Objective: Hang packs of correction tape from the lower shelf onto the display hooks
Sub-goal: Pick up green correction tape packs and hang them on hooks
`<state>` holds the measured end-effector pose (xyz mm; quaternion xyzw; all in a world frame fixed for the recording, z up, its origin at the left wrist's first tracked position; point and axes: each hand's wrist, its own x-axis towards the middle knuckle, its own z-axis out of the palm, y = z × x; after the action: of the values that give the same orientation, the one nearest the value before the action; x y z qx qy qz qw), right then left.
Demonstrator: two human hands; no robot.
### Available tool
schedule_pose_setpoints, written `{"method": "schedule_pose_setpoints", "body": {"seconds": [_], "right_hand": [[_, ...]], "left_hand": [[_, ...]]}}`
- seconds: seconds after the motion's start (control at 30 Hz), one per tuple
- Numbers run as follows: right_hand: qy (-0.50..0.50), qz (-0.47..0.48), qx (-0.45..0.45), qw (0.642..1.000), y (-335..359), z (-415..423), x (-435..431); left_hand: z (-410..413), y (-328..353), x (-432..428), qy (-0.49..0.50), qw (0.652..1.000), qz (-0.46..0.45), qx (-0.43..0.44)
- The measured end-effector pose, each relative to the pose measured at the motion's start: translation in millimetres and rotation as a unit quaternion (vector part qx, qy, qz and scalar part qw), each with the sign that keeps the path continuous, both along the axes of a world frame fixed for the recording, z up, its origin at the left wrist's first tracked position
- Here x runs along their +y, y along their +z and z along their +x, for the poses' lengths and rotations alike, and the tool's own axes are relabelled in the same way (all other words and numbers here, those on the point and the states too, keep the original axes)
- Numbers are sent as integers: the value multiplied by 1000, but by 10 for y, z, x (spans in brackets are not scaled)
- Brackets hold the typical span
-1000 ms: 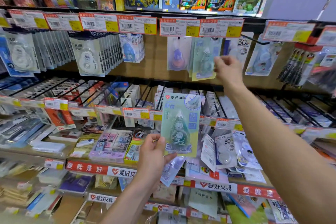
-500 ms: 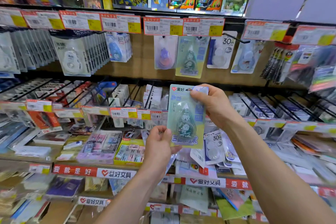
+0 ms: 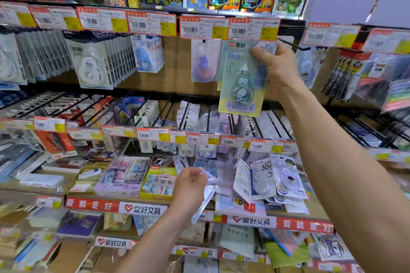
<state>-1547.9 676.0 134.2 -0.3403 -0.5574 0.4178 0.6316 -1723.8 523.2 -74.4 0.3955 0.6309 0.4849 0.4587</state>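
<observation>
My right hand [image 3: 275,66] grips the top right corner of a green correction tape pack [image 3: 241,82] and holds it up against the display hooks under the price tags [image 3: 253,29]. A purple pack [image 3: 203,62] hangs just left of it, and a bare black hook [image 3: 292,46] juts out to the right. My left hand [image 3: 188,186] is down at the lower shelf, closed on a clear, pale pack [image 3: 205,201] that hangs edge-on below the fingers. More loose packs [image 3: 275,179] lie piled on that shelf to the right.
White tape packs [image 3: 93,64] fill the hooks at upper left, and blue ones [image 3: 145,55] hang beside them. A middle rack with black wire dividers [image 3: 208,117] holds small boxes. Pink and yellow eraser boxes [image 3: 142,179] sit left of my left hand. Pens [image 3: 346,75] hang at right.
My right hand took the green pack from my left hand and raised it to the hooks. My left hand dropped to the lower shelf and closed on another pack.
</observation>
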Motion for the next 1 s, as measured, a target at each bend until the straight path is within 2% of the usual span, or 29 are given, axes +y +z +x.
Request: {"method": "schedule_pose_setpoints", "body": {"seconds": [0.13,0.23,0.33,0.53,0.73,0.9,1.0], "right_hand": [[12,1,12,1000,72,-59,38],[-1,3,0,1000,76,-53,81],[-11,0,-15,1000,88,-59,94],[-22,-3,-25,999,68,-56,122],[-53,-7,-47,997,-10,12,354],[-182,3,-139,974,-10,-78,488],[-213,-11,-180,960,9,-92,657]], "left_hand": [[-86,-68,90,-10,973,78,218],[-129,19,156,-22,911,171,373],[-167,132,285,-28,856,226,465],[-226,157,466,-49,799,213,561],[-241,187,464,-55,784,209,582],[-263,216,443,-70,778,201,592],[-303,199,441,-72,762,214,606]]}}
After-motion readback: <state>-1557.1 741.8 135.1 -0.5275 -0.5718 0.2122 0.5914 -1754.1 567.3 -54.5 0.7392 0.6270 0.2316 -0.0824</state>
